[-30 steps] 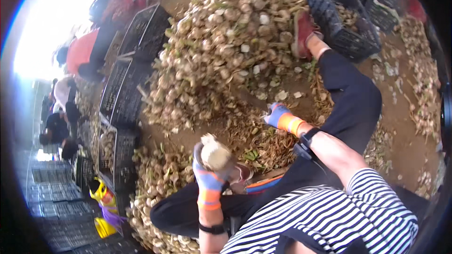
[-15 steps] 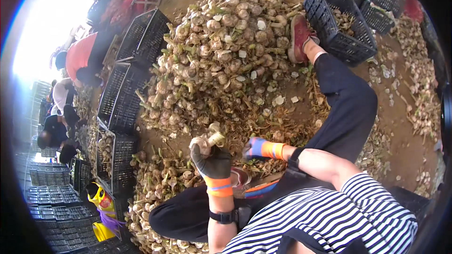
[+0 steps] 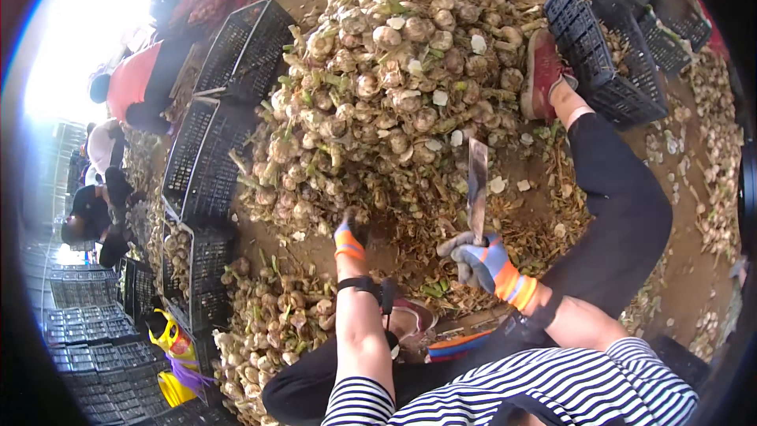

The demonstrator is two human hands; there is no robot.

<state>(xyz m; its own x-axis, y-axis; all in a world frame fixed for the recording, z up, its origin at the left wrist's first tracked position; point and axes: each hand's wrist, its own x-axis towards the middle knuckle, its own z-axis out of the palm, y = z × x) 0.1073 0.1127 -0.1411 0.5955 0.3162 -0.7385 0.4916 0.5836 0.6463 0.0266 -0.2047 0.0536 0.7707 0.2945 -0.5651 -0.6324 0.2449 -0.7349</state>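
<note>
My right hand (image 3: pixel 479 260), in a grey, blue and orange glove, is closed round the handle of a knife (image 3: pixel 478 189). Its flat, broad blade points up and away from me. At the near edge of a big heap of garlic bulbs (image 3: pixel 378 102) with cut stalks, my left hand (image 3: pixel 356 229) reaches down. Its glove is dark with an orange cuff, and its fingers are hidden and blurred against the heap, so whatever it may touch does not show. More garlic bulbs (image 3: pixel 276 315) lie in a second pile, left of my left forearm.
Black plastic crates (image 3: pixel 209 158) line the left side, one holding garlic. Another crate (image 3: pixel 607 55) stands at the upper right beside my red shoe (image 3: pixel 542 75). Dry leaves (image 3: pixel 505 225) litter the ground. People work at far left, near stacked crates (image 3: pixel 87 323) and a yellow bag (image 3: pixel 169 335).
The garlic bulb has gone from my left hand, which has moved forward to the heap. My right hand has moved right, and the knife blade is now plainly seen. The view has shifted slightly.
</note>
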